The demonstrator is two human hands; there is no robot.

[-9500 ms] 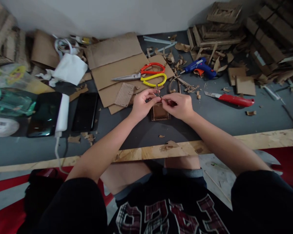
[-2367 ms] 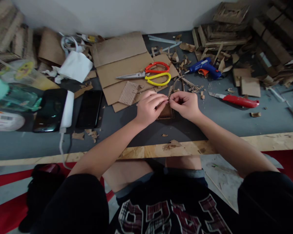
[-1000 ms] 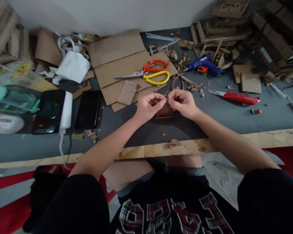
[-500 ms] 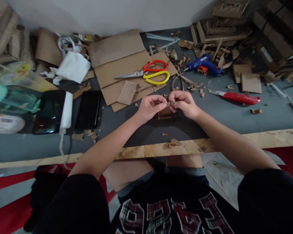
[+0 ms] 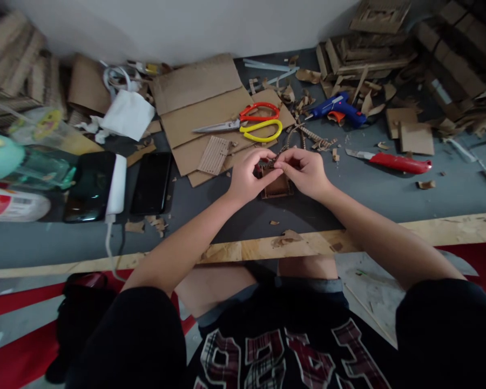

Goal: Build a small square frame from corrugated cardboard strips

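Pinching a tiny cardboard bit [image 5: 274, 162] between both hands — your left hand [image 5: 247, 178] and right hand [image 5: 305, 172] are closed on it at the fingertips, right above the small brown piece [image 5: 278, 187] on the table [image 5: 389, 200]. Looks like fitting it on — next you'd need a steady press.

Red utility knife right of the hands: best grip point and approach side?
Take the red utility knife by its red handle, mid-length, from above, fingers closing across its narrow width. It lies flat on the grey table, bare blade pointing left toward the right hand, so come from the right end, away from the blade.
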